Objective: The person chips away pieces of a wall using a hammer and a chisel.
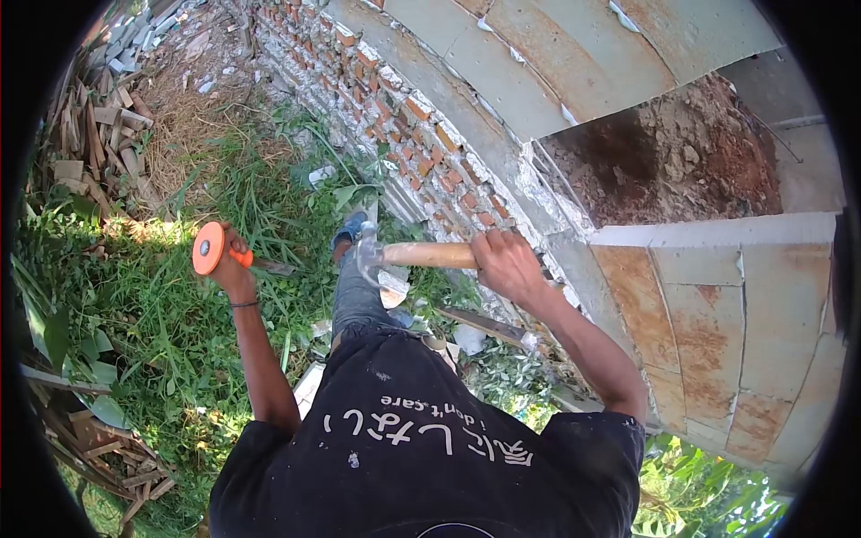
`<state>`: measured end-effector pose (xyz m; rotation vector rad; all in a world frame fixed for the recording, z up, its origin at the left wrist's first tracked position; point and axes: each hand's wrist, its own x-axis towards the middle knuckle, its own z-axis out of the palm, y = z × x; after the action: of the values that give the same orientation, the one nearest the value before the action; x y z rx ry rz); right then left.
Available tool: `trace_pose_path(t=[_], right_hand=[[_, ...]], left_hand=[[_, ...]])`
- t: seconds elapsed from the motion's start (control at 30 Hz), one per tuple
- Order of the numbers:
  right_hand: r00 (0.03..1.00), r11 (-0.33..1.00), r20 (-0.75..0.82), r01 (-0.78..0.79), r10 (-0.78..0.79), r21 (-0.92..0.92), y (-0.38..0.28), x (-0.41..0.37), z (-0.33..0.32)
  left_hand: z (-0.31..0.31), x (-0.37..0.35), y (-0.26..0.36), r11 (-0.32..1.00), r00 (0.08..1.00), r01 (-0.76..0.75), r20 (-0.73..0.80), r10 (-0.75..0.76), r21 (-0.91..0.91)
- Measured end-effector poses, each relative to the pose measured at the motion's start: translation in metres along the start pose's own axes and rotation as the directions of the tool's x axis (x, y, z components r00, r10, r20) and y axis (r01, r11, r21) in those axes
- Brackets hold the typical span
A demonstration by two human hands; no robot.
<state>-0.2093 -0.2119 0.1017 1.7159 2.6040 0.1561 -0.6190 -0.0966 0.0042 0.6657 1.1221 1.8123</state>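
Note:
My left hand (231, 264) is closed around the orange grip of a chisel. The chisel's round orange guard (207, 250) with a metal striking end faces up, and part of its dark flat blade (274, 266) shows beyond my fingers. My right hand (511, 266) grips the wooden handle of a claw hammer (426, 255). The hammer lies level across the view, its metal head pointing left over my leg, apart from the chisel. My right hand is near the rough brick wall (421, 157).
Grass and weeds (152, 305) cover the ground to the left. Broken wood (103, 134) is piled at the upper left, with more scraps (143, 466) at lower left. A tiled surface (700, 314) with a rectangular opening showing soil (682, 152) lies right. A plank (484, 325) rests near the wall.

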Motion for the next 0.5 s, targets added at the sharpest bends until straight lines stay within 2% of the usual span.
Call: trace_pose_path(t=[0.03, 0.07, 0.13, 0.17, 0.23, 0.27, 0.33, 0.37, 0.43, 0.5], right_hand=[[0.979, 0.983, -0.116, 0.176, -0.17, 0.044, -0.014, 0.006, -0.012], [0.98, 0.984, -0.115, 0.171, -0.164, 0.049, -0.019, 0.008, -0.016], [0.834, 0.88, -0.32, 0.474, -0.449, 0.001, -0.019, 0.016, -0.019], [0.812, 0.846, -0.286, 0.534, -0.508, 0.013, 0.004, 0.015, -0.013], [0.963, 0.965, -0.079, 0.261, -0.257, 0.037, 0.095, -0.017, 0.025], [0.842, 0.898, 0.314, -0.413, 0.439, -0.151, 0.127, -0.029, 0.032], [0.838, 0.881, 0.278, -0.421, 0.469, -0.216, 0.115, -0.023, 0.035], [0.824, 0.848, 0.233, -0.454, 0.516, -0.273, 0.109, -0.018, 0.038], [0.851, 0.904, 0.304, -0.413, 0.427, -0.112, 0.05, 0.002, -0.005], [0.97, 0.979, 0.137, -0.198, 0.202, -0.046, 0.003, 0.008, -0.015]], left_hand=[[0.001, 0.0, 0.0, 1.0, 1.0, 0.003, 0.006, -0.004, 0.006], [0.002, 0.001, -0.001, 1.0, 0.999, 0.02, 0.035, -0.019, -0.008], [0.006, 0.004, -0.002, 0.998, 0.995, 0.048, 0.088, -0.044, -0.046], [0.008, 0.003, -0.003, 0.998, 0.995, 0.051, 0.091, -0.046, -0.049], [0.012, -0.002, -0.005, 0.998, 0.994, 0.023, 0.11, -0.016, -0.058], [0.009, -0.01, -0.005, 0.998, 0.994, 0.037, 0.103, -0.032, -0.054], [0.009, -0.014, 0.0, 0.992, 0.978, 0.092, 0.196, -0.073, -0.091], [0.007, -0.016, -0.001, 0.989, 0.979, 0.12, 0.172, -0.105, -0.08], [0.002, -0.019, -0.006, 0.991, 0.977, 0.125, 0.181, -0.115, -0.047], [0.004, -0.02, -0.011, 0.995, 0.981, 0.103, 0.17, -0.098, -0.018]])
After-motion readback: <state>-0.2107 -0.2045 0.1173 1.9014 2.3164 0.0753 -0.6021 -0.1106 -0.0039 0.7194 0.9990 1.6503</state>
